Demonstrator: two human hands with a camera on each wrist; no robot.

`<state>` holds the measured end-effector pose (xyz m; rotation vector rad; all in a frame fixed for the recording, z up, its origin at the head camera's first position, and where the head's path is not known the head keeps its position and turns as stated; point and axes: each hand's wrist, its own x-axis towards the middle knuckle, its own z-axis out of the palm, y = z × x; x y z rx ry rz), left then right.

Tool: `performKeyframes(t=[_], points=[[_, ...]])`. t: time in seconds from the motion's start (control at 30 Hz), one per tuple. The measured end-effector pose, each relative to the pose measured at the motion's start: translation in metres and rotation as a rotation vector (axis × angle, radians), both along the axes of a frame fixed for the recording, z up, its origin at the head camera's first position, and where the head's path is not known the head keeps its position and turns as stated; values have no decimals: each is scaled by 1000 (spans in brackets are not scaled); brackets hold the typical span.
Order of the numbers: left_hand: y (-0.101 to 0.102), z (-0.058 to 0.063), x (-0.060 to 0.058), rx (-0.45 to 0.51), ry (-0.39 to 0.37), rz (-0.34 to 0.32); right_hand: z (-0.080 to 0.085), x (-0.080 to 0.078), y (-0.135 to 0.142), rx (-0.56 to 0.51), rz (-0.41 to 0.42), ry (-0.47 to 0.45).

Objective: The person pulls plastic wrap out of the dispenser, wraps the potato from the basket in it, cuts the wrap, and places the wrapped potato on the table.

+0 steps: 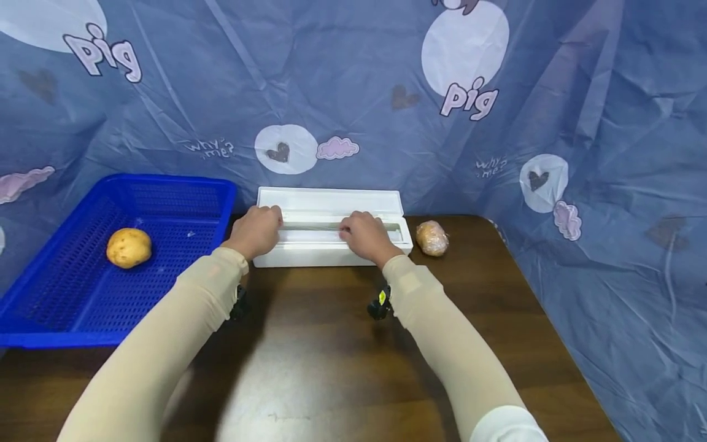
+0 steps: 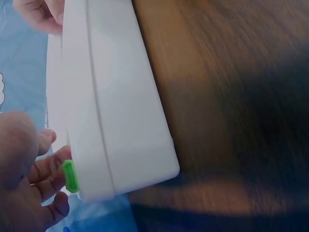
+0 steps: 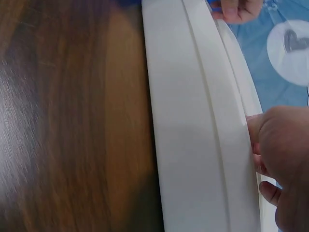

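A long white cling film dispenser [image 1: 326, 255] lies across the back of the table, its lid [image 1: 331, 199] raised against the backdrop. Over its left end, my left hand [image 1: 256, 232] has curled fingers pinching clear cling film [image 2: 54, 162], which shows only as a faint sheen. A green slide cutter [image 2: 70, 176] sits beside those fingers. Farther right, my right hand [image 1: 367, 236] reaches into the opening from above, fingers bent over the film along the inner edge. Its fingertips [image 3: 255, 126] are partly hidden behind the dispenser's wall.
Just right of the dispenser rests a round item wrapped in clear film [image 1: 432, 238]. A blue plastic basket [image 1: 66, 339] stands at the left with a potato [image 1: 129, 248] inside. Behind the brown table [image 1: 309, 368] hangs a patterned blue cloth [image 1: 342, 80].
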<state>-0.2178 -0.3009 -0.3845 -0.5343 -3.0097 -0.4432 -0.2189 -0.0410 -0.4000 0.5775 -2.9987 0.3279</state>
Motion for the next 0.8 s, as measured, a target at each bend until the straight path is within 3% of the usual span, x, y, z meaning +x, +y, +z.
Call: performKeyframes(t=[0.27,0.47,0.8], points=[[-2,-2,1,-71,99,-83,4,-4,41,-42,4,-46],[-6,-2,2,-53,152,-133,8,-5,71,-35,16,-84],[-11,-7,3,-57,177,-175,12,-2,95,22,50,-5]])
